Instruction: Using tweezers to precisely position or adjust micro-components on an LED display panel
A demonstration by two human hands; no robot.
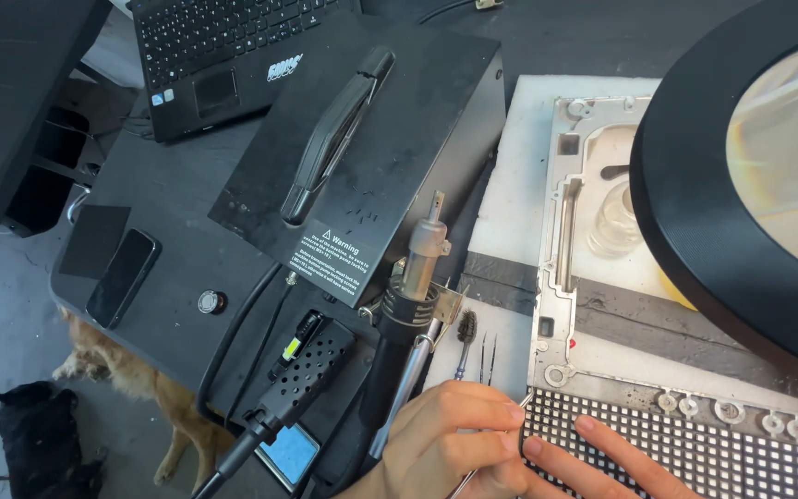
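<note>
Two animals are lying on the floor at far left: a black one [37, 434] and a tan one [145, 383]. On the dark bench, a phone [124, 277] is resting left of a black station box [371, 157], with a laptop [223, 60] behind. A hot-air wand [408, 305] is sitting in its holder at centre. Near edge, the left hand [445, 444] is pinching a thin metal tool [496, 439] against the LED panel [695, 448]; the right hand [602, 462] is lying flat, fingers narrow, on that panel. A magnifier lamp [695, 212] is hanging at right.
</note>
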